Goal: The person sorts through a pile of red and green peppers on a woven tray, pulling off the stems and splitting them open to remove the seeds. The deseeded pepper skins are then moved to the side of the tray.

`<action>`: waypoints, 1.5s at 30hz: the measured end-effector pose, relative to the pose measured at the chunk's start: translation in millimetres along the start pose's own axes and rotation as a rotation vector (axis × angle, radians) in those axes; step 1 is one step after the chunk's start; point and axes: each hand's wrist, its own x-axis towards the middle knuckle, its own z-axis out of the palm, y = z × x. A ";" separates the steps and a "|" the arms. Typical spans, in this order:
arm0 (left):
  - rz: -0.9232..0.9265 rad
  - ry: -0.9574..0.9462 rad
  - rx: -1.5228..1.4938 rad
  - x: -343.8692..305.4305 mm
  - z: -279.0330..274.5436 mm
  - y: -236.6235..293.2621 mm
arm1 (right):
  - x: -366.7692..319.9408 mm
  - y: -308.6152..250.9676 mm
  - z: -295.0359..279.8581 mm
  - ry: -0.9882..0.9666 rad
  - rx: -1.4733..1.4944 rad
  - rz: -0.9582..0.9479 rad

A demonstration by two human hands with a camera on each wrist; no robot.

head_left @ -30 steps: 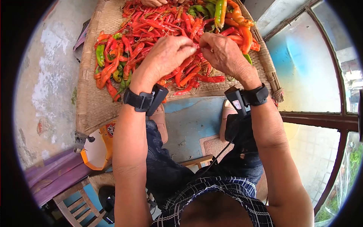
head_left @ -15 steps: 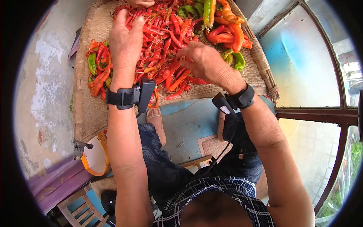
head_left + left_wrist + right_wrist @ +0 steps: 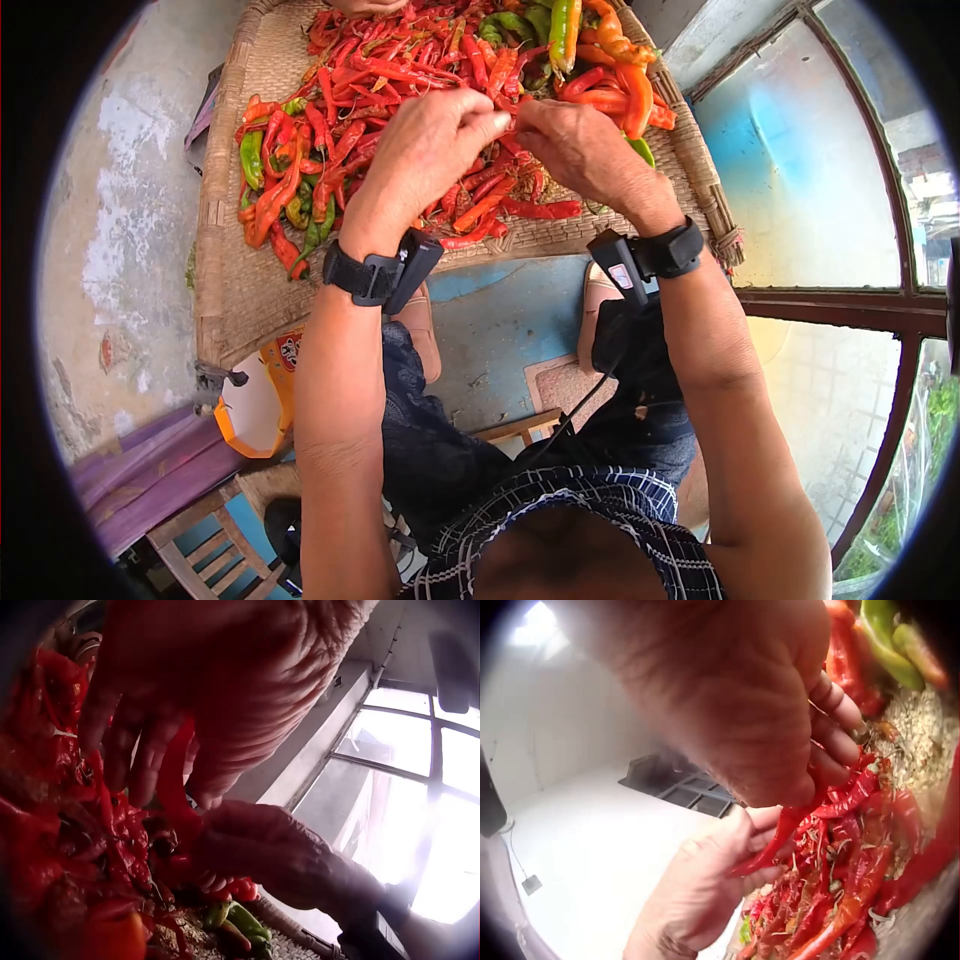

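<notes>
A slender red chili pepper stretches between both hands above a heap of red chilies. My right hand pinches one part of it, fingers curled. Thumb and fingers of my left hand hold the other end, close to the right fingertips. From the left wrist, the pepper shows as a red strip running down to the right hand. The head view hides most of the pepper behind the hands. The heap lies on a woven tray.
Larger orange-red peppers and green ones lie at the tray's far right. More mixed peppers lie at its left. Another person's hand is at the far edge. A window stands to the right, a wall to the left.
Half a second ago my left hand was spread open over the heap's left side, apart from the right. It has since moved right, and both hands meet again at the pepper.
</notes>
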 end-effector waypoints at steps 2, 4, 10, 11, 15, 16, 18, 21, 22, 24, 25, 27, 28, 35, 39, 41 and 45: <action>0.085 0.069 0.053 -3.7 9.9 -10.1 | -2.9 -1.7 -10.8 -0.061 0.087 0.115; 0.037 -0.010 0.066 -5.2 8.4 -6.4 | -3.9 -0.1 -13.2 -0.076 0.136 0.129; 0.039 0.774 0.216 10.4 -27.6 -22.1 | 1.2 7.6 -0.1 0.286 0.109 0.135; 0.053 0.881 0.411 12.2 -29.7 -36.2 | 0.8 7.9 5.7 0.173 0.039 0.148; -0.001 0.672 0.219 11.6 -25.7 -37.4 | 4.3 5.8 31.0 0.081 -0.057 0.141; -0.029 0.588 0.211 10.7 -21.9 -35.4 | 7.0 5.7 34.5 0.022 -0.147 0.192; 0.054 0.532 0.208 9.6 -14.3 -31.1 | 11.4 7.9 41.1 -0.037 -0.233 0.239; 0.116 0.488 0.224 8.4 -11.2 -26.0 | 12.8 11.9 43.4 -0.060 -0.270 0.227; 0.091 0.411 0.126 7.3 -11.5 -22.6 | 12.6 11.0 40.0 -0.019 -0.203 0.216; 0.044 0.354 0.075 3.9 -9.2 -19.2 | 13.1 5.9 30.8 0.018 -0.135 0.200; 0.165 0.334 0.107 4.1 -6.3 -22.0 | 14.2 1.7 23.8 0.032 -0.121 0.146; 0.310 0.312 0.148 1.8 1.4 -22.7 | 13.2 -1.9 17.0 0.080 -0.068 0.026; 0.310 0.313 0.147 -0.2 3.1 -21.6 | 11.6 -4.0 13.9 0.079 -0.069 0.025; 0.018 0.134 0.158 -6.2 -10.4 -6.9 | 5.3 -4.9 -5.9 0.185 0.111 0.030; -0.058 0.691 0.155 5.5 -31.3 -29.9 | 2.7 -4.9 -8.6 0.230 0.140 0.078; -0.175 0.690 0.255 4.2 -44.4 -33.5 | -0.2 -7.0 -4.7 -0.031 0.241 -0.016; -0.038 0.532 0.062 5.9 -27.8 -30.4 | -3.3 -19.5 18.5 -0.271 0.230 -0.059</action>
